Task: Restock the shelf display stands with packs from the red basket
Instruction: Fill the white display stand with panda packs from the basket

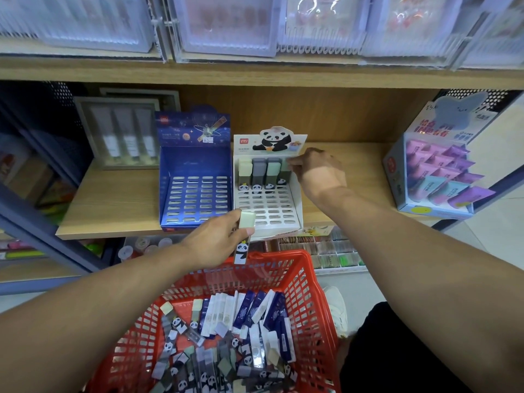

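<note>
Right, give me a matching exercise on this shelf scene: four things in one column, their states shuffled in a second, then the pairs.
Things:
1. blue display stand
2. panda display stand
3. left hand
4. red basket

States:
A. back row filled, front slots bare
B. holds loose panda and blue packs
C. every slot bare
D. grips a pale-capped panda pack

Pairs: 1-C, 2-A, 3-D, 4-B
</note>
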{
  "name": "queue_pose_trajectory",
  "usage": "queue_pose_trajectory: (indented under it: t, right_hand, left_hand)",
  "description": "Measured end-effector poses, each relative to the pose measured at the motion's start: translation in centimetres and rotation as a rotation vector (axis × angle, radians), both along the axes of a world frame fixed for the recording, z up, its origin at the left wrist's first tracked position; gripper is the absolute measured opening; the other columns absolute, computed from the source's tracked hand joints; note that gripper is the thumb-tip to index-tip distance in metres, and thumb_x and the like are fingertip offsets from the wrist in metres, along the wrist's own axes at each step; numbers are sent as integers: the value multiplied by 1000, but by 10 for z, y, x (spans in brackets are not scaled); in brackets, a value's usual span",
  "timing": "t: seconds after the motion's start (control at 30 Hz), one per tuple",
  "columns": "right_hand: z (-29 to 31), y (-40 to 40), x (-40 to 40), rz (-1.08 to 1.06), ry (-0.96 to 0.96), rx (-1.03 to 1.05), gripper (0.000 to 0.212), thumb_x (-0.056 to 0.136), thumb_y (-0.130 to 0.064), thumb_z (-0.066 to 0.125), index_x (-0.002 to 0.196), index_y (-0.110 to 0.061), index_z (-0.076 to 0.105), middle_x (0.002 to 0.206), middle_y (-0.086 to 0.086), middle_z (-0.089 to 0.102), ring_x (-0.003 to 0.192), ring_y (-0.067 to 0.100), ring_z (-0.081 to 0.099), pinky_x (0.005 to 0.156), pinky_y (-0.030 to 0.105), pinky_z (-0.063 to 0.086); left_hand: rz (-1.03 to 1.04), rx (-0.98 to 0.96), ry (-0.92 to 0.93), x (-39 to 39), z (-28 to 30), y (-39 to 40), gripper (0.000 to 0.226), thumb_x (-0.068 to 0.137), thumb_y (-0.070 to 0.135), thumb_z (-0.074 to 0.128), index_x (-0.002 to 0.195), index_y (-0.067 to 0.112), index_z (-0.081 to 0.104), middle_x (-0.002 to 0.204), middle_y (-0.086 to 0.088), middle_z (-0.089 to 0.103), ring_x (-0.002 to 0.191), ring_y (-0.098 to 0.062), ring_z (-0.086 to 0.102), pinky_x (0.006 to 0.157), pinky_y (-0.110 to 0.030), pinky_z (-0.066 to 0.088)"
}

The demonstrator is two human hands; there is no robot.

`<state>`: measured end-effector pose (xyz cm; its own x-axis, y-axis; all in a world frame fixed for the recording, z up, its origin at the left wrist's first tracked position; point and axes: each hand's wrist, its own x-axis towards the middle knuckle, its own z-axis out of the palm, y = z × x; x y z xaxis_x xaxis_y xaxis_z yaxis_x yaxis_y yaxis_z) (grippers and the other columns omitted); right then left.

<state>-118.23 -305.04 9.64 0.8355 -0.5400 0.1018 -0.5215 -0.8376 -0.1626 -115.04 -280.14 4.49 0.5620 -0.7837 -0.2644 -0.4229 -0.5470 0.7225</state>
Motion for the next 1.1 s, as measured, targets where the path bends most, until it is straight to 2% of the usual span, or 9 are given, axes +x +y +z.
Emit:
queue_pose_trajectory:
  t: [0.2, 0.33, 0.43, 0.53, 0.67, 0.77, 0.9, 1.0, 1.1]
  right_hand:
    - [3, 0, 0, 28, -18, 7, 26, 102, -31, 48, 114, -36, 70, 118, -2, 70, 94, 24, 63, 74, 27, 43]
    - [20, 17, -18, 230, -77, 342, 13, 95, -44, 64, 97, -37, 75, 97, -15, 72, 81, 3, 64, 70, 21, 49]
    - [27, 38, -33, 463, -28, 667, 19, 88, -42, 74, 96, -26, 79, 83, -15, 74, 71, -5, 64, 62, 15, 49]
    - [20, 44, -34, 540, -60, 726, 19, 85, -29, 79, 101, -19, 78, 90, -6, 76, 82, 8, 70, 73, 23, 55]
    - [16, 49, -34, 532, -60, 756, 11, 88, -21, 77, 98, -16, 75, 81, -4, 75, 70, 4, 67, 63, 19, 51]
    - [17, 44, -32, 458, -79, 729, 7, 91, -21, 73, 96, -18, 71, 83, -3, 73, 75, 12, 69, 69, 30, 58]
    - [21, 15, -30, 216, -139, 534, 12, 98, -18, 62, 102, -29, 63, 86, -9, 68, 63, 6, 60, 42, 10, 38]
    - [15, 1, -31, 132, -190, 413, 29, 98, -13, 58, 96, -42, 55, 84, -18, 63, 63, 1, 58, 41, 11, 35]
    - [2, -4, -26, 105, -180, 368, 38, 96, -14, 58, 88, -51, 51, 95, -8, 65, 70, 7, 62, 49, 18, 39]
  left_hand:
    - [42, -39, 14, -2, 3, 1, 70, 80, 86, 36, 116, 30, 56, 113, -4, 70, 103, -26, 68, 89, -56, 55]
    - [173, -100, -87, -6, 14, -6, 38, 93, 62, 54, 98, 26, 62, 84, 2, 73, 65, -13, 67, 68, -45, 57]
    - [240, -182, -96, -10, 23, -10, 22, 93, 51, 62, 96, 29, 66, 81, 8, 73, 61, -7, 68, 61, -33, 54]
    - [255, -205, -113, -10, 26, -11, 20, 94, 49, 63, 98, 29, 66, 80, 7, 74, 60, -6, 66, 64, -35, 54]
    - [261, -220, -110, -12, 27, -12, 20, 94, 48, 63, 101, 29, 67, 86, 10, 75, 66, -5, 68, 74, -41, 58]
    - [260, -212, -103, -12, 26, -11, 23, 92, 43, 68, 111, 31, 63, 113, 18, 70, 93, 1, 65, 91, -31, 52]
    - [53, 31, -240, -9, 20, -6, 59, 93, 42, 68, 145, 34, 42, 152, 11, 44, 122, -22, 58, 106, -32, 43]
    - [-141, 178, -369, -10, 8, -3, 73, 93, 44, 66, 155, 27, 30, 164, 6, 26, 152, -13, 19, 124, -30, 14]
    - [-239, 238, -394, -10, 0, -4, 83, 94, 45, 64, 160, 26, 16, 167, 7, 14, 154, -7, -3, 125, -29, 0]
